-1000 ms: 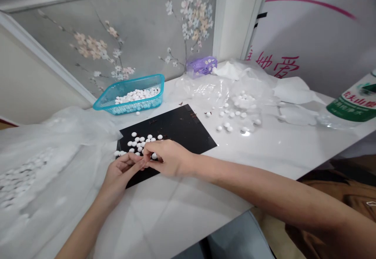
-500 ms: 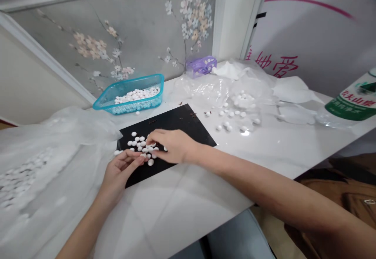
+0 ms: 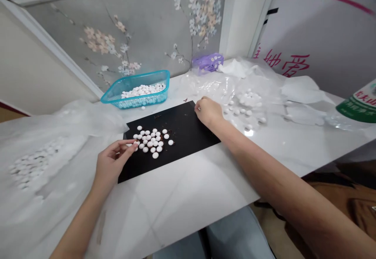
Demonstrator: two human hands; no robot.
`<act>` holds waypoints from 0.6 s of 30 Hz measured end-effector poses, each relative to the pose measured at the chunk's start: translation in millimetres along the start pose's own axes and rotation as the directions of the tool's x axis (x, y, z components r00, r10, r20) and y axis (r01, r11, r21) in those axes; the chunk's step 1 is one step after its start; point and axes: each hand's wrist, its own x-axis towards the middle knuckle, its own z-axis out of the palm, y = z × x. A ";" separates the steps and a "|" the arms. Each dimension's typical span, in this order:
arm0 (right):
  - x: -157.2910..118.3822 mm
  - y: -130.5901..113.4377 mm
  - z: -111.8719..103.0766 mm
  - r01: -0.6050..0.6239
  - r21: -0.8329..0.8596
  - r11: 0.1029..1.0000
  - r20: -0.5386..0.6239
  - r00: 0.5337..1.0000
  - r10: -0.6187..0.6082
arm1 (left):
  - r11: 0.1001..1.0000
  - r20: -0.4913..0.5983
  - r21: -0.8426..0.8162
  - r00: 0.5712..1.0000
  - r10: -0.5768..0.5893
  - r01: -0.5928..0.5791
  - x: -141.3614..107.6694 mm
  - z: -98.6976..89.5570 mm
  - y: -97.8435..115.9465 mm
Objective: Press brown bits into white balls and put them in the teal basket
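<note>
Small round white pieces lie in a loose cluster on a black mat, with reddish-brown crumbs among them. At the cluster's left edge, my left hand is closed, thumb and forefinger pinching one white piece. My right hand hovers at or rests on the mat's far right corner, its fingers curled together. Whatever sits in those fingers is too small and hidden to name. A thin dark bit lies near the mat's back edge.
A blue basket full of white pieces stands behind the mat. Plastic sheeting with more pieces covers the left side. Clear bags, a purple packet, loose pieces and a large bottle occupy the right.
My right hand has moved from the cluster to the mat's far right corner, uncovering the white pieces. My left hand has drawn slightly left, pinching a piece. The camera view has shifted slightly.
</note>
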 end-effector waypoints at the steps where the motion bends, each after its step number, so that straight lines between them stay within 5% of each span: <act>1: -0.3 0.0 0.8 0.011 0.000 1.000 -0.004 1.000 -0.011 | 1.000 0.003 0.000 1.000 -0.005 0.005 0.4 -0.7 -0.8; 9: -10.0 -12.6 -5.5 0.080 0.077 0.994 -0.085 0.994 -0.073 | 0.997 0.095 0.065 0.995 -0.037 0.031 3.2 -6.6 -6.4; 13: -11.9 -15.1 -3.6 0.131 0.255 0.958 -0.154 0.984 -0.094 | 0.995 0.137 0.094 0.990 -0.041 0.029 1.7 -7.0 -6.7; 18: -13.3 -24.1 4.3 0.076 0.752 0.655 -0.047 0.997 -0.062 | 0.988 0.165 0.147 0.986 0.013 -0.038 5.2 -10.8 -11.4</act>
